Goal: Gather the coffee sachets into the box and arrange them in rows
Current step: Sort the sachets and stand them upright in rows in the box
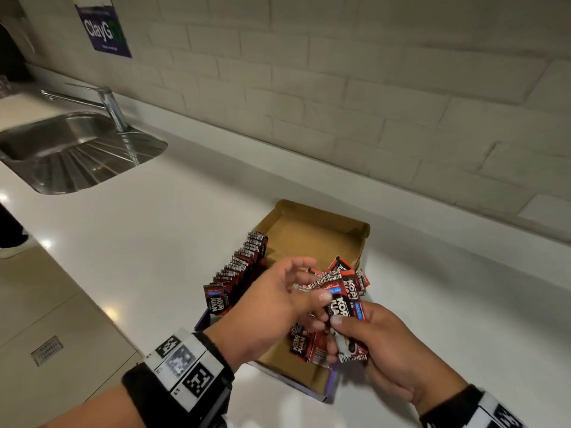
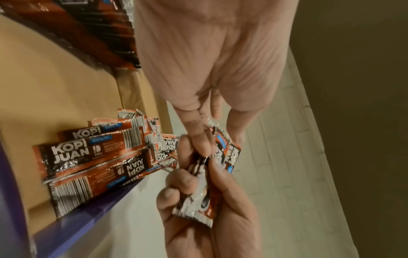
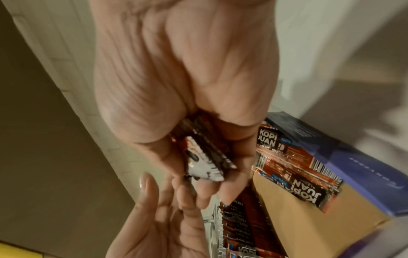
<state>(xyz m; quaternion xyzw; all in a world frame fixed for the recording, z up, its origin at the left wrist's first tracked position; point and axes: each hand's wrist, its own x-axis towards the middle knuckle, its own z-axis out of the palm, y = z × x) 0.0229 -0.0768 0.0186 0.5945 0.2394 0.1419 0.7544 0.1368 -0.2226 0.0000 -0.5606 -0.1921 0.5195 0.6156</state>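
Nearest to me, at about five o'clock in the head view, my right hand (image 1: 386,347) has its fingers (image 1: 338,321) curled round a small bundle of sachets (image 1: 347,307), thumb on top and the printed faces upward. At seven o'clock my left hand (image 1: 278,301) meets the same bundle: its thumb and first fingertip pinch the upper end while the other fingers spread loosely above it. In the left wrist view the two hands join on that bundle (image 2: 198,190) just over the near edge of the box.

Under the hands sits the open cardboard box (image 1: 312,230) on the white surface (image 1: 154,230). Loose sachets (image 1: 301,342) lie flat in its near right part, overlapping each other at mixed angles. Along the box's left wall, running toward eleven o'clock, a row of sachets (image 1: 239,267) stands on edge, packed close. The far part of the box floor shows bare cardboard.

Farther off at ten o'clock a steel sink (image 1: 74,149) is set into the surface with a tap (image 1: 111,109) behind it. Beyond runs a pale brick wall (image 1: 370,88), with a dark poster (image 1: 105,26) at eleven o'clock.
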